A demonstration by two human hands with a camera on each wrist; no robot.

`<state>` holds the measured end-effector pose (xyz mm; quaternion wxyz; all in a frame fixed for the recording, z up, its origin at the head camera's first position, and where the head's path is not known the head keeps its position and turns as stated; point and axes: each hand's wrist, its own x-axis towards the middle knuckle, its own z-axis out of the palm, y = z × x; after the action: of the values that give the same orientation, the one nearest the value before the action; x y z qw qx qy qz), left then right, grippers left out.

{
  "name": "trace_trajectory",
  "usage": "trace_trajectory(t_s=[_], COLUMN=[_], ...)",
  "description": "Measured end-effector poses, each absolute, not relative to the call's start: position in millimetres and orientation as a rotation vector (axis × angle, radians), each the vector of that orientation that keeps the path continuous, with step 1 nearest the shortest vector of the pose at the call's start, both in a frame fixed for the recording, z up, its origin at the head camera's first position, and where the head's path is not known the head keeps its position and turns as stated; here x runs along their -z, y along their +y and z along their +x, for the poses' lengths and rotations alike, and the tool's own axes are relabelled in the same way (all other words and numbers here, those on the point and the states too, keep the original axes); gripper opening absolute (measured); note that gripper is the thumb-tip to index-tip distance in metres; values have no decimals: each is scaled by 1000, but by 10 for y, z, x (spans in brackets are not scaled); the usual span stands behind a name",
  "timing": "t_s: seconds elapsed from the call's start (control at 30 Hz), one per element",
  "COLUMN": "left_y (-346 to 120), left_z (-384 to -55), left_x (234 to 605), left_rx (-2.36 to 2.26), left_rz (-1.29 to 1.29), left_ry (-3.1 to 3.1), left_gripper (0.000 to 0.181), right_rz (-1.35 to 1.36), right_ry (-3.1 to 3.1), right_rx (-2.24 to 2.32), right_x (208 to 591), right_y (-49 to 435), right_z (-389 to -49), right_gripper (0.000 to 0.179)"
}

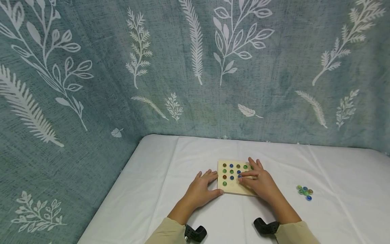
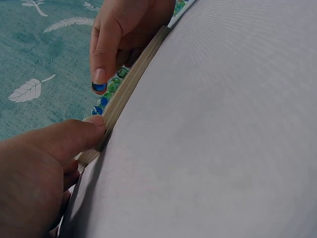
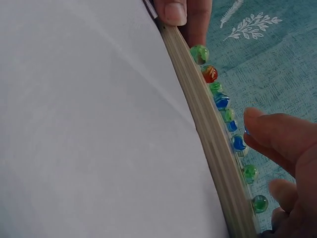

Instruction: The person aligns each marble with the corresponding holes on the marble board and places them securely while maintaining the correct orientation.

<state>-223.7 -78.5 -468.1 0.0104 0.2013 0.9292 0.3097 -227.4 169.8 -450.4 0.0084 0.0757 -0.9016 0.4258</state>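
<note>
A pale wooden board lies on the white cloth, with rows of glass marbles in green, blue and amber set on its top. Along its left side rests my left hand, fingers at the left edge and thumb touching the front left corner; the left wrist view shows that thumb against the wood. Over the board's middle, my right hand pinches a blue marble between thumb and forefinger. Its other fingers are raised toward the far right corner. The hand hides part of the board's right side.
Several loose marbles lie in a cluster on the white cloth to the right of the board. A patterned teal curtain hangs behind and to the left of the table. Black devices sit on both wrists.
</note>
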Motion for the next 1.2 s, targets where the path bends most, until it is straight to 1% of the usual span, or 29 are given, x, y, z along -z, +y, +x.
trace_trajectory(t_s=[0.17,0.43,0.93,1.2], left_y=[-784,-781,-783,-789], left_z=[-2238,-2233,-2234,-2242], left_x=[4678,4666,4683,4696], left_rx=[-973,-1002,-1022,-1028], left_rz=[631,625,592,623], left_ry=[2901,2880,2871,2886], left_gripper=[62,63,63,63], right_rz=[211,238,283,319], right_ry=[-2797,-2830,-2855,-2843], right_rx=[-1368,-1294,-1226,-1230], right_x=[4526,4541,4554,4537], right_y=[1690,1668,1660,1696], right_z=[-2278,-2269,-2261,-2251], right_gripper=[32,29,31,33])
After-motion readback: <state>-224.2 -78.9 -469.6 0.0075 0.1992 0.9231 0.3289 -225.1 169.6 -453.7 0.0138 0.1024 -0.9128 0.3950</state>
